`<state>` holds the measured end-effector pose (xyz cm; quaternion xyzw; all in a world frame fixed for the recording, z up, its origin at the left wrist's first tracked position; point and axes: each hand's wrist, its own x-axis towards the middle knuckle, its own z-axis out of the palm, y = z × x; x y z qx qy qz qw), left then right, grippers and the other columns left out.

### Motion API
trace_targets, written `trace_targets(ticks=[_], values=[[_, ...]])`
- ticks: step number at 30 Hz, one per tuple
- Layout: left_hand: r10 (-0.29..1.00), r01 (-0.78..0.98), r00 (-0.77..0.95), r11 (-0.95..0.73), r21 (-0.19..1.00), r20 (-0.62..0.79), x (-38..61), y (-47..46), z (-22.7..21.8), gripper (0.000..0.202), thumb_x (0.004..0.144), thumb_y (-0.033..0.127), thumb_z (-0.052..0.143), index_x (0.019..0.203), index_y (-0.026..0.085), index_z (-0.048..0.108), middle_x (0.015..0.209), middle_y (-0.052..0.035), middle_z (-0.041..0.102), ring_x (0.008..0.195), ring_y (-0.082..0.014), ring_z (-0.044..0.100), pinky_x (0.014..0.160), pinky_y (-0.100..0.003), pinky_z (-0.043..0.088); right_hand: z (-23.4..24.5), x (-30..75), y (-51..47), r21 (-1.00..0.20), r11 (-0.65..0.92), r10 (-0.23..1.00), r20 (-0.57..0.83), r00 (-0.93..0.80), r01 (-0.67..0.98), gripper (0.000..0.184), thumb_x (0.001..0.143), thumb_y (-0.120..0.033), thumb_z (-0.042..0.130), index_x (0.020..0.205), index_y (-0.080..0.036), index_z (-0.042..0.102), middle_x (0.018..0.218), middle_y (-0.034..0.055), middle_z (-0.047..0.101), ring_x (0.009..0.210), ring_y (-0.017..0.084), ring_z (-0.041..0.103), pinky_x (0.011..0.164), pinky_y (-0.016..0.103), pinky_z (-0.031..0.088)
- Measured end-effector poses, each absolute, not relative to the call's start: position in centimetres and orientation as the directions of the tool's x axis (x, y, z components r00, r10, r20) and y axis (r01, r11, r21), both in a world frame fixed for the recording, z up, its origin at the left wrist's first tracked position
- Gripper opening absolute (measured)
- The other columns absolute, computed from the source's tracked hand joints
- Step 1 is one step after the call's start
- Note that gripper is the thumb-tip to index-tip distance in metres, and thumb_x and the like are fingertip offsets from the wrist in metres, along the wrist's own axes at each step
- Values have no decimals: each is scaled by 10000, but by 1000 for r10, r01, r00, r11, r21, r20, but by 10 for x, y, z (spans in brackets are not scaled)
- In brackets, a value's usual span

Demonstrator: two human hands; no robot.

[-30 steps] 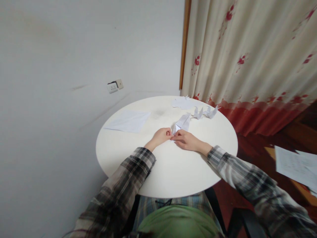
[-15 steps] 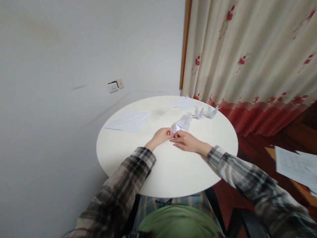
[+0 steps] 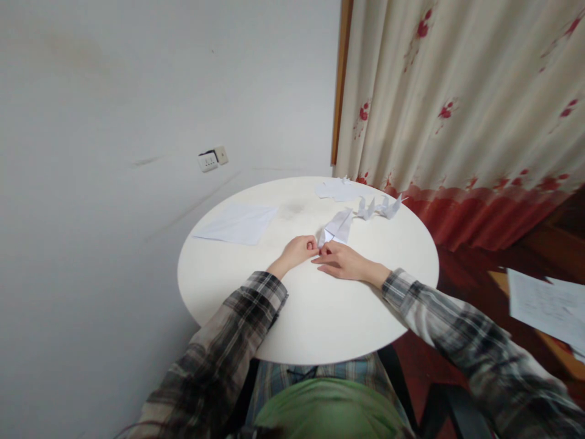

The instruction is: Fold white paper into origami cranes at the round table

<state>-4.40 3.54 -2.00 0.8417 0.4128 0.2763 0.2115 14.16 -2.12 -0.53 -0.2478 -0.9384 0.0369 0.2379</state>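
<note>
A partly folded white sheet of paper [image 3: 339, 227] lies on the round white table [image 3: 315, 317], its near corner between my two hands. My left hand [image 3: 299, 249] is closed, with its fingertips pinching at that corner. From the other side my right hand [image 3: 345, 260] grips the same corner between thumb and forefinger, its other fingers stretched along the tabletop. The exact fingertip contact is partly hidden. Just beyond the sheet stand two folded paper cranes, a nearer one [image 3: 365, 208] and one farther right [image 3: 390, 207].
Flat white paper [image 3: 240, 223] lies at the table's left. More paper [image 3: 338, 189] is at the far edge with a small folded piece on it. A wall with a socket [image 3: 208, 161] is left, a curtain [image 3: 457, 122] right. Written sheets [image 3: 543, 302] lie lower right.
Both hands stay at the paper's near corner. The right hand's outstretched fingers have shifted very slightly left; the papers and cranes look unmoved.
</note>
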Motion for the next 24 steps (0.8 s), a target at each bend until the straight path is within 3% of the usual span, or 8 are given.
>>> trace_targets(ticks=[8,12,14,17,20,24], values=[[818,614,496,-569,548,293,-43,34,-18,128,679,276,560,624,161,555,553,42,495,532,-97,439,519,-218,321,-1,141,-23,-202,876,481,433,-762,438,301,831,-338,495,1043,-176,635,847,74,513,801,167,457,744,320,403],[766,612,491,-642,462,414,-43,37,-21,134,670,293,605,695,165,574,729,-11,571,732,-152,524,701,-277,414,-2,141,-22,-226,878,478,445,-758,421,291,826,-341,503,1012,-172,649,823,67,514,789,161,463,740,313,407],[745,613,453,-659,436,490,-43,39,-23,291,649,302,642,895,161,575,940,-62,586,916,-199,524,839,-343,406,-2,142,-21,-247,878,478,450,-754,409,283,823,-344,510,993,-174,657,807,61,512,779,156,468,738,309,410],[756,608,411,-644,464,510,-42,41,-26,668,622,306,680,1211,140,414,1250,-146,456,1166,-252,414,984,-407,324,-2,143,-21,-277,876,482,462,-744,395,258,817,-337,523,966,-185,667,805,54,515,775,149,477,738,302,414],[771,581,421,-634,510,478,-42,42,-28,828,617,308,690,1319,140,284,1374,-167,329,1269,-263,312,1049,-412,251,-3,144,-20,-298,869,495,471,-730,396,232,814,-323,529,941,-197,675,815,52,525,781,147,487,740,298,419],[771,519,465,-635,572,434,-42,41,-26,852,645,300,668,1355,134,227,1402,-169,297,1290,-248,295,1068,-392,230,-5,145,-20,-313,862,505,475,-720,398,227,812,-323,531,940,-201,674,835,54,534,795,146,498,753,297,425]])
